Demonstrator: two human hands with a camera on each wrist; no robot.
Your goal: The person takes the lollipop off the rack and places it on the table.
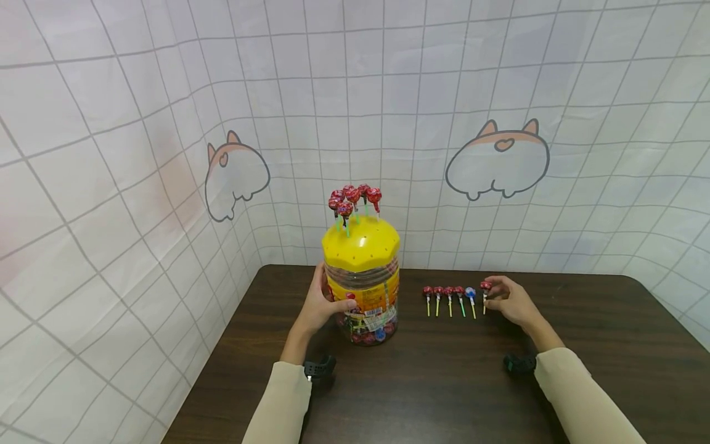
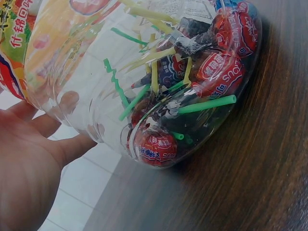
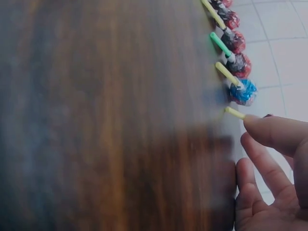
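Cream sleeves (image 1: 277,401) reach over a dark wooden table (image 1: 421,394). At the right end of a lollipop row (image 1: 448,292), the right hand (image 1: 511,302) pinches a red-wrapped lollipop (image 1: 485,292), its yellow stick pointing toward the person, head away. The left hand (image 1: 320,308) curls round an upright clear jar (image 1: 368,293), yellow-labelled and yellow-lidded, with red lollipops (image 1: 353,195) standing in its top.

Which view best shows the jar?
The head view: the jar shows from top to bottom, partly covered by the left hand. The left wrist view shows only its lower part, close up; the right wrist view, none.
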